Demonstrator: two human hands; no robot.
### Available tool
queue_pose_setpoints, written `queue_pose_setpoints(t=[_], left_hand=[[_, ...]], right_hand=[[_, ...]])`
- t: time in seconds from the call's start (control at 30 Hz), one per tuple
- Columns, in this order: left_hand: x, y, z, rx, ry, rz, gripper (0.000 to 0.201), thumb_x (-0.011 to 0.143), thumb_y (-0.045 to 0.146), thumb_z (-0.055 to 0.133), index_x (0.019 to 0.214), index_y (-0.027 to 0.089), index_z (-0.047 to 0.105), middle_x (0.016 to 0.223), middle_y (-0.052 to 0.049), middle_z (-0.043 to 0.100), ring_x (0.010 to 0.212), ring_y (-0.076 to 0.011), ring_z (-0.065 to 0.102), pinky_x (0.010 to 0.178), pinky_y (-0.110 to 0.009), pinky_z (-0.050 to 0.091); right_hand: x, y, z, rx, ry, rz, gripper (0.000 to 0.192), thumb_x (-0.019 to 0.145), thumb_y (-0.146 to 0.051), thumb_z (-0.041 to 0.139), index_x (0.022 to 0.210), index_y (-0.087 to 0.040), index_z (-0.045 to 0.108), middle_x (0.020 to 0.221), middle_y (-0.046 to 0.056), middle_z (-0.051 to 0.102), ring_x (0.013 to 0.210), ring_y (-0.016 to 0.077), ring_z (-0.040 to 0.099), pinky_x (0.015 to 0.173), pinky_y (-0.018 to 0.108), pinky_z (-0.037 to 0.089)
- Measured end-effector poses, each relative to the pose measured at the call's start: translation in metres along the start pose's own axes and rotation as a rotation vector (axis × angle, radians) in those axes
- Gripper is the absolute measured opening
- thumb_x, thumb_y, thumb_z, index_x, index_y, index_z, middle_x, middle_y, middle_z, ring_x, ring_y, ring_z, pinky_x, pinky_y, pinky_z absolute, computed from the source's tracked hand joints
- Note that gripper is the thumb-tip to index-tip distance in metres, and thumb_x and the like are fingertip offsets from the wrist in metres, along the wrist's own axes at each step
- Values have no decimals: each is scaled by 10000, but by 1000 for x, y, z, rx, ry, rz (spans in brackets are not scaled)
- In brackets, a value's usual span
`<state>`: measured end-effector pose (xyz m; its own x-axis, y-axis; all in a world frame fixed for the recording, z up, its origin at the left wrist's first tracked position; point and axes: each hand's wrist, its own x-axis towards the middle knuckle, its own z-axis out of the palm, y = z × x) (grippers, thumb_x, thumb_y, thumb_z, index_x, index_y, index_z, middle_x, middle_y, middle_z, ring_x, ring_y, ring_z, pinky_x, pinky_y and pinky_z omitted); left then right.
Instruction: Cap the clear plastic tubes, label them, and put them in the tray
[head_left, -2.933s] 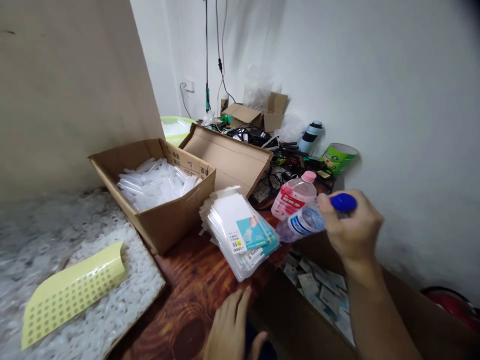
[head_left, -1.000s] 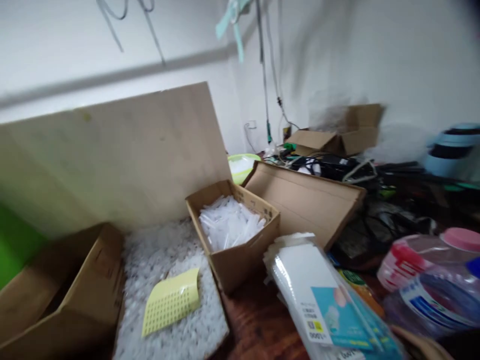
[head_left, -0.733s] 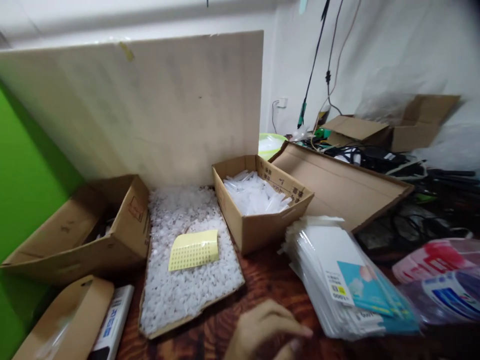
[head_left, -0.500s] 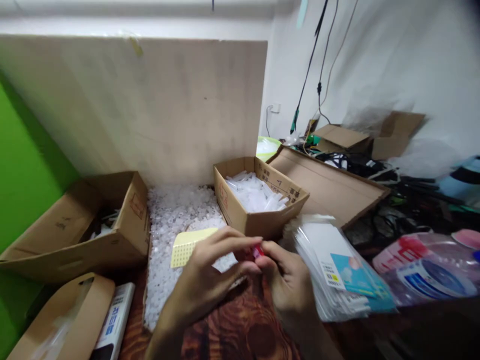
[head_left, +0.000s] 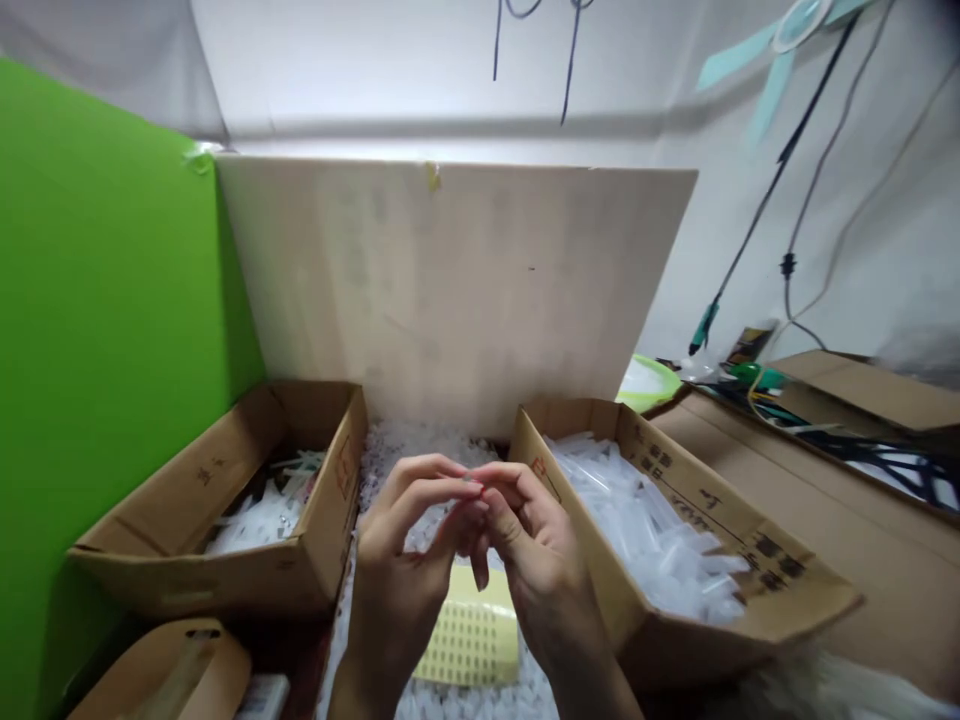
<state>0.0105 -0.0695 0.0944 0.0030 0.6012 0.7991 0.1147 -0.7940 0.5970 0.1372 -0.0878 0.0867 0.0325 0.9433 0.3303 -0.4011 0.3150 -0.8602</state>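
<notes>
My left hand (head_left: 401, 565) and my right hand (head_left: 540, 565) are raised together at the lower middle. Their fingertips meet in a pinch, and whatever sits between them is hidden; half a second ago it was a small red piece. Below the hands a yellow sticker sheet with rows of dots (head_left: 469, 635) lies on a bed of small white plastic bits (head_left: 397, 450). Just right of my right hand stands an open cardboard box (head_left: 675, 610) full of clear plastic tubes (head_left: 645, 520).
A second open cardboard box (head_left: 225, 575) with a few clear pieces stands at the left by a green wall (head_left: 97, 300). An upright cardboard board (head_left: 450, 280) closes the back. A flat carton (head_left: 862, 500), a green bowl (head_left: 649, 380) and cables (head_left: 862, 440) lie at the right.
My view has swung left and up, away from the water bottles and packet stack. My hands came together in front of me and rose slightly; the red piece no longer shows.
</notes>
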Motion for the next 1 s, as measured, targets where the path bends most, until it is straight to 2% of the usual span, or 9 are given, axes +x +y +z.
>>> queue_pose_setpoints(t=[0.13,0.27,0.37,0.47,0.57,0.67,0.77,0.87,1.0], left_hand=[[-2,-26,4,12,-39,-119,157,909,112,749,991,243,776,944,0,672,852,-123,684,721,-197,573],[-5,-44,1,96,-47,-75,185,886,105,778,1008,240,809,923,2,681,827,-113,682,744,-186,560],[-4,-50,-4,122,-102,-48,166,866,118,805,994,223,819,886,2,685,782,-110,687,719,-179,562],[-2,-52,-9,124,-201,-52,116,851,141,824,950,200,825,837,1,679,722,-106,692,662,-164,562],[-3,-57,-10,131,-290,-54,119,876,129,793,979,183,822,835,-16,686,705,-111,699,636,-165,563],[-7,-62,-8,152,-356,-39,221,901,74,743,1071,198,813,870,-29,696,737,-115,703,655,-170,568],[-8,-63,-5,162,-390,-75,306,905,49,725,1147,225,793,932,-38,728,804,-127,725,704,-185,589],[-6,-60,-4,178,-397,-120,299,926,54,699,1151,230,787,958,-41,759,827,-137,740,728,-196,603],[-5,-58,-7,213,-422,-86,315,941,43,667,1178,224,769,957,-41,766,821,-137,740,739,-196,594]], right_hand=[[13,19,-13,12,29,99,292,962,-451,718,934,-161,721,742,12,623,607,113,560,502,206,439],[19,22,-29,-82,-43,165,314,965,-441,711,900,-141,776,793,35,651,661,127,578,609,245,492],[21,18,-35,-140,-121,229,316,954,-426,716,838,-138,780,757,45,683,705,162,647,674,269,523],[23,15,-38,-279,-171,259,378,995,-421,644,776,-137,764,703,50,703,685,161,672,668,255,517],[23,19,-43,-414,-167,301,341,1000,-403,621,836,-139,764,702,51,724,673,164,692,649,244,516],[22,26,-49,-499,-149,330,309,981,-372,619,816,-140,740,705,59,739,669,174,710,635,243,522],[22,28,-52,-475,-114,323,313,978,-369,605,796,-145,726,700,55,737,656,175,717,635,244,540],[21,27,-52,-449,-101,282,308,992,-380,589,839,-156,734,722,47,740,668,177,720,639,248,550],[21,25,-53,-665,-176,153,338,1024,-338,515,793,-170,694,720,40,714,672,170,676,631,260,498]])
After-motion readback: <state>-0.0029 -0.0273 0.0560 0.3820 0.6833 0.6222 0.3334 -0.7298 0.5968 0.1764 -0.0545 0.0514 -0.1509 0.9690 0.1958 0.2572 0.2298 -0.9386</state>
